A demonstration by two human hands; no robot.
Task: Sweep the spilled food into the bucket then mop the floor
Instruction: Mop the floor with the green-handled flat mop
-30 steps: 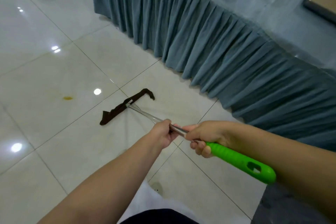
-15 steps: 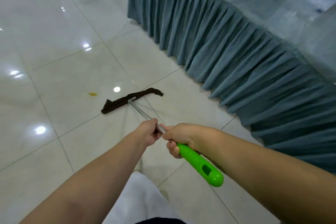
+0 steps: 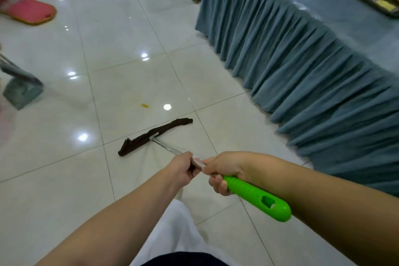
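**Both hands on the mop, head on the tiles below the yellow spot**

I see 2 bare hands closed around 1 mop point(image 3: 172, 149) near the middle of the frame. The left hand point(image 3: 181, 169) wraps the metal shaft, its fingers curled under and out of sight. The right hand point(image 3: 224, 170) sits just behind it, to the right, gripping where the shaft meets the green handle point(image 3: 257, 198); 1 finger shows curled under the green part. The handle runs toward the lower right and ends in a rounded tip with a slot cut through it.

The shaft slants up and left to the dark brown mop cloth point(image 3: 154, 136), which lies flat on the pale tiled floor point(image 3: 54, 190) as a long, thin strip, tilted with its right end higher in the frame. A small yellow spot point(image 3: 144, 105) sits on the tile just above the cloth, apart from it.

Along the right side of the frame hangs a pleated blue-grey table skirt point(image 3: 302, 67). At the upper left is a blurred pink slipper point(image 3: 28, 12), and at the left edge a grey-green dustpan point(image 3: 20, 90), also blurred. White fabric point(image 3: 172, 231) fills the bottom centre between my forearms.
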